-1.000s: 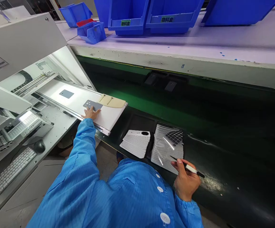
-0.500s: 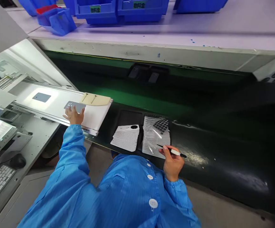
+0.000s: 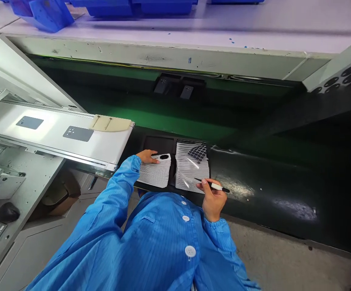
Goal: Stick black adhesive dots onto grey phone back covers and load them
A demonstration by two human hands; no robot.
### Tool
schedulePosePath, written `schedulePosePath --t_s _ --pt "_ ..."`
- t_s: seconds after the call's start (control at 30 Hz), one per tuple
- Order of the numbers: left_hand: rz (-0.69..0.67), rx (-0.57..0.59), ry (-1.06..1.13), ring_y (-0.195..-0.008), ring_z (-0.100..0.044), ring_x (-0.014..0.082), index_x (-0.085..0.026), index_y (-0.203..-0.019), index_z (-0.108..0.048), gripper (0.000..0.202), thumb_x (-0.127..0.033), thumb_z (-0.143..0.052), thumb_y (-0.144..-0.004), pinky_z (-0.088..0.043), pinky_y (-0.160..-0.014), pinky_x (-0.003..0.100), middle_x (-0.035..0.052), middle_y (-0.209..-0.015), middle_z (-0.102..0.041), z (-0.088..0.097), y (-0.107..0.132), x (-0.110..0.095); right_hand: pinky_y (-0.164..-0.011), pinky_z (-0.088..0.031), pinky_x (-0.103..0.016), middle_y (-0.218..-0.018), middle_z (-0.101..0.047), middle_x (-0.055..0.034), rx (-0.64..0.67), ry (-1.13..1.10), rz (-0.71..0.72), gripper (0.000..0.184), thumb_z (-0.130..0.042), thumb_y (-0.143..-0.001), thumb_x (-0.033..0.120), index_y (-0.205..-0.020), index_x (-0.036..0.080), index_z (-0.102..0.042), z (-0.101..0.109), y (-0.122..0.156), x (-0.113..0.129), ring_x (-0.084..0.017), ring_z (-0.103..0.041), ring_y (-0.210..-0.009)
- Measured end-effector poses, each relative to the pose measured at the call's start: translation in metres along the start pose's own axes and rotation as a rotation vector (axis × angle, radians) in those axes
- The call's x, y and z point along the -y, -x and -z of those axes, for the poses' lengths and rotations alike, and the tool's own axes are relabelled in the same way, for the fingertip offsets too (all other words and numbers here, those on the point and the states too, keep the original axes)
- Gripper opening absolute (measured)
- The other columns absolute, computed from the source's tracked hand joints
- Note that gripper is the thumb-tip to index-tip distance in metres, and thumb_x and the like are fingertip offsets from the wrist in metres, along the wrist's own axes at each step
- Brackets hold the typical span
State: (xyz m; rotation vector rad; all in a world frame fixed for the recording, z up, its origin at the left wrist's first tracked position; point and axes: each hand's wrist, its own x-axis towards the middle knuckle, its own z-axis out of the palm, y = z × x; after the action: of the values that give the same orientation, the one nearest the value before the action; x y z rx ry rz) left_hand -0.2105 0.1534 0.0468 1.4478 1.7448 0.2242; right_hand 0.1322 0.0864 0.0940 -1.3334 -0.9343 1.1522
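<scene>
**Left hand at white stack, pen-like tool in right hand**

Glossy, scuffed dark desk; behind, chipped pale shelf edge. Leftward, smooth white belt, flat grey panels, curved cream plate. On desk, beside black tray and ribbed second stack: fanned white stack, one corner hidden behind left hand; cannot tell whether pinched in left grip. Right grip clasped around slim tool.
</scene>
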Motion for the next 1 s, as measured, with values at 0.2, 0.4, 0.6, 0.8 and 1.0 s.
schedulePosePath --t_s 0.2,0.4,0.6,0.8,1.0 --pt "-0.158 -0.065 0.2 -0.124 -0.062 0.0323 -0.013 -0.13 -0.065 0.062 -0.042 -0.075 -0.077 -0.048 -0.106 0.04 0.0167 -0.132 -0.066 -0.019 -0.011 -0.03 -0.065 -0.063 -0.035 -0.069 -0.069 0.0004 -0.019 -0.03 -0.008 0.037 -0.083 -0.073 0.046 -0.087 0.016 -0.068 -0.001 -0.001 -0.005 -0.019 -0.072 -0.059" --pt "-0.283 -0.161 0.423 -0.119 -0.063 0.0262 -0.012 -0.149 -0.041 0.074 -0.019 -0.07 -0.082 -0.054 -0.095 0.038 0.0182 -0.134 -0.063 -0.081 -0.044 -0.108 -0.064 -0.062 -0.035 -0.066 -0.068 0.0019 -0.009 -0.058 -0.019 0.037 -0.083 -0.073 0.046 -0.088 0.016 -0.067 0.0 -0.004 0.001 -0.018 -0.071 -0.058" --pt "-0.273 -0.235 0.486 -0.098 -0.067 0.0269 -0.011 -0.146 -0.045 0.083 -0.014 -0.079 -0.071 -0.051 -0.098 0.046 0.0122 -0.105 -0.068 -0.101 -0.049 -0.137 -0.075 -0.06 -0.036 -0.074 -0.068 0.0022 -0.089 -0.189 -0.1 0.038 -0.085 -0.068 0.044 -0.089 0.019 -0.066 0.008 -0.015 -0.005 -0.016 -0.07 -0.069" --pt "-0.421 -0.176 0.745 -0.077 -0.068 0.0185 -0.023 -0.156 -0.02 0.089 -0.043 -0.07 -0.085 -0.059 -0.071 0.035 0.0103 -0.109 -0.063 -0.122 -0.001 -0.142 -0.083 -0.056 -0.038 -0.079 -0.071 -0.0006 -0.144 -0.31 -0.188 0.044 -0.088 -0.056 0.051 -0.081 0.022 -0.067 0.01 -0.019 -0.01 -0.018 -0.067 -0.077" --pt "-0.437 -0.076 0.739 -0.06 -0.061 0.0146 -0.015 -0.125 -0.066 0.056 -0.053 -0.071 -0.084 -0.053 -0.063 0.027 0.0031 -0.077 -0.069 -0.123 0.016 -0.13 -0.064 -0.06 -0.044 -0.064 -0.07 -0.0053 -0.041 -0.414 -0.241 0.049 -0.094 -0.045 0.049 -0.07 0.017 -0.067 0.04 -0.036 0.012 -0.024 -0.07 -0.063"
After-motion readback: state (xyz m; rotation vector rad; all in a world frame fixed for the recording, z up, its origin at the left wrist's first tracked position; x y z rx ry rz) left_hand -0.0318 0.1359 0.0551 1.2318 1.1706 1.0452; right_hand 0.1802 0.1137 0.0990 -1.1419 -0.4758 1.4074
